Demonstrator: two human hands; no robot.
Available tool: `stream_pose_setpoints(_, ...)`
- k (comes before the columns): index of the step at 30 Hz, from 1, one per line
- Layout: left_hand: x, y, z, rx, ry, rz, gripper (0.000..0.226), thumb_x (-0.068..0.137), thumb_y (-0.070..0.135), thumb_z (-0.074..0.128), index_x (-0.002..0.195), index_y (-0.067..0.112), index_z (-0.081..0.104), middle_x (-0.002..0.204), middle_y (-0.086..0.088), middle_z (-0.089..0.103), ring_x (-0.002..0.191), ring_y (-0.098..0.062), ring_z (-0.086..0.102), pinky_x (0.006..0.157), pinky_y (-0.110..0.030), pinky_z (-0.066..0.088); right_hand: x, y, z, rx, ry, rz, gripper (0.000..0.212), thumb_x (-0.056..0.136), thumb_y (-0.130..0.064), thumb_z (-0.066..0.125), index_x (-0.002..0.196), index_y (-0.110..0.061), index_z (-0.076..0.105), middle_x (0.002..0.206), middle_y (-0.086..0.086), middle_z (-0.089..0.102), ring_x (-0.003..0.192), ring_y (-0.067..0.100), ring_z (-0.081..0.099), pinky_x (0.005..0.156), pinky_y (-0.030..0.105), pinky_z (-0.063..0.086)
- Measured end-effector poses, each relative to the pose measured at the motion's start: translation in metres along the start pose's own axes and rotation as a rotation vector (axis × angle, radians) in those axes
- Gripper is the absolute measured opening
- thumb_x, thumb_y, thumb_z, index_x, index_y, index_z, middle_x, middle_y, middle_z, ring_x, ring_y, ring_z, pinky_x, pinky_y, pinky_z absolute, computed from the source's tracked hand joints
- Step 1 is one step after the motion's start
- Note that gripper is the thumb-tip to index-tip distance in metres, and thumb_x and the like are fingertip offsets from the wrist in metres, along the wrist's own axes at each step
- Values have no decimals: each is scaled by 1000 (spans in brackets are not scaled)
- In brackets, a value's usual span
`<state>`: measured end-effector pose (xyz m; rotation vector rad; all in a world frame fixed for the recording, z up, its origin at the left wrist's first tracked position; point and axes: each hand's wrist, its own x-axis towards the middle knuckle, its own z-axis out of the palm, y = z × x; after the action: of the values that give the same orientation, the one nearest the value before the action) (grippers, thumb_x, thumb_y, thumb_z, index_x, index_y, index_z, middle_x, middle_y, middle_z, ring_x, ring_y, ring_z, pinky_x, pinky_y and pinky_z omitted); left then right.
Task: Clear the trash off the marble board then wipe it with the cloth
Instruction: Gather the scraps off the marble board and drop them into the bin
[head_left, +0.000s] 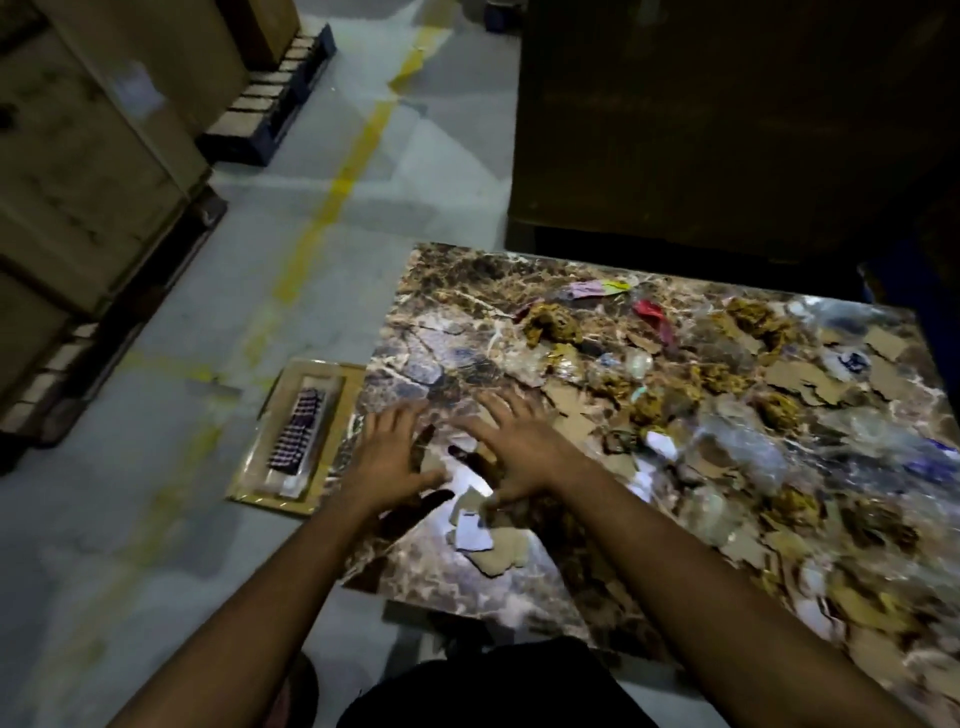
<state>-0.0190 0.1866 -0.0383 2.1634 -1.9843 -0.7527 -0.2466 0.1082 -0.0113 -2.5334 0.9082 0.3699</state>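
Observation:
A brown veined marble board (447, 291) lies low over the floor, its right half strewn with trash: torn cardboard pieces (795, 376), yellow crumpled wads (553, 322), clear plastic wrap (743, 447), a red wrapper (652, 312). My left hand (392, 457) and my right hand (511, 449) hover side by side over the board's near left part, fingers spread and straight, holding nothing. Between and just below them lie white paper scraps (472, 530) and a cardboard scrap (498, 551). No cloth shows.
A flat cardboard tray (247, 493) holding a packaged brush-like item (301, 431) lies on the concrete floor left of the board. Stacked cartons on pallets (78, 182) stand at the left. A dark large box (727, 119) rises behind the board.

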Motion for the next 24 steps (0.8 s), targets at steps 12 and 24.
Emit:
stream_pose_setpoints(12,-16,-57,43,334,10,226,104,74,88,47,157,31,19,154,0,36,135,-25,38,104,-46,38,33,-17,52,-222,-133,134,155,38,-90,76,153,-50,-21,161,15,-36,146,55,-27,102,86,-9)
stream_pose_setpoints(24,6,-32,55,98,131,99,62,75,62,75,120,25,54,108,0,47,100,-22,47,78,-34,36,35,-2,35,29,14,273,74,73,-50,85,132,-31,45,136,7,36,128,32,35,95,52,44)
